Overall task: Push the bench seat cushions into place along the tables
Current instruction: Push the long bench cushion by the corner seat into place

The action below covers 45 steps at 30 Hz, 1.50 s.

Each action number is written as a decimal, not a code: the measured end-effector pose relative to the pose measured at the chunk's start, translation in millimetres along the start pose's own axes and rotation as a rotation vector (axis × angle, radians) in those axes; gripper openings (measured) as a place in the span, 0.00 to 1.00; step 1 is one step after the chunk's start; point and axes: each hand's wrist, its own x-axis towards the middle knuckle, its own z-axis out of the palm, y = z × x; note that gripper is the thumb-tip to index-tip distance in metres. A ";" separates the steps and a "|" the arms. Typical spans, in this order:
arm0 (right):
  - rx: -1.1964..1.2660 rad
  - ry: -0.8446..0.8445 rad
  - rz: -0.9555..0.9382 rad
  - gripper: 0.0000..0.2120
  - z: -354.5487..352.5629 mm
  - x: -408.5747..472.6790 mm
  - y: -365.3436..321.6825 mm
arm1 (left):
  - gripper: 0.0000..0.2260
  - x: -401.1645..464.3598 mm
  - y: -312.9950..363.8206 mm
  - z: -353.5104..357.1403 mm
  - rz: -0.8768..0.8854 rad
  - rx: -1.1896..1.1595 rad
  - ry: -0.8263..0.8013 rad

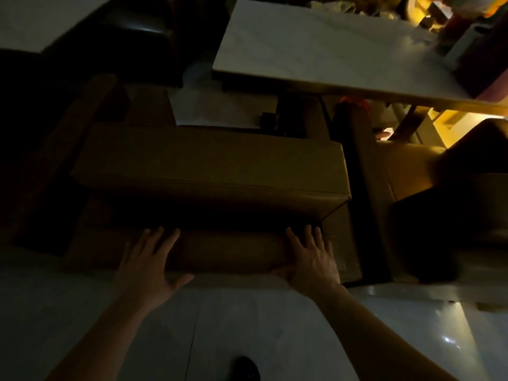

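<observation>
Pressing flat, your left hand (144, 266) and right hand (312, 264) rest with fingers spread on the brown cushion's (228, 250) near edge, before the white table (324, 48). Push evenly, keeping it square to the bench.

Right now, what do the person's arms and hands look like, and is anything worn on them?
Both forearms are bare to the frame's edge: no sleeves show. The left hand and right hand wear no gloves, and I see no watch, rings or bands. The dim light could hide small details.
</observation>
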 end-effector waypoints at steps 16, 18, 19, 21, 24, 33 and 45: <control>-0.019 0.046 0.082 0.47 6.2 -3.7 -10.6 | 0.37 20.5 -22.5 17.4 0.069 -0.058 -0.016; -0.017 0.040 0.089 0.47 4.1 -5.8 -13.7 | 0.37 21.7 -23.0 18.3 0.063 -0.062 -0.030; -0.016 0.038 0.091 0.47 3.6 -6.8 -15.2 | 0.37 22.4 -23.5 19.1 0.061 -0.067 -0.035; -0.017 0.039 0.098 0.46 3.6 -8.2 -16.9 | 0.36 22.9 -23.5 19.7 0.066 -0.077 -0.021; -0.007 0.031 0.112 0.47 4.3 -8.6 -19.2 | 0.36 22.7 -22.9 19.9 0.067 -0.081 -0.013; -0.016 0.033 0.136 0.45 5.9 -11.0 -25.7 | 0.37 23.7 -24.4 18.5 0.076 -0.084 -0.003; -0.034 0.060 0.145 0.45 10.2 -16.1 -32.4 | 0.35 21.7 -28.5 17.3 0.092 -0.119 0.007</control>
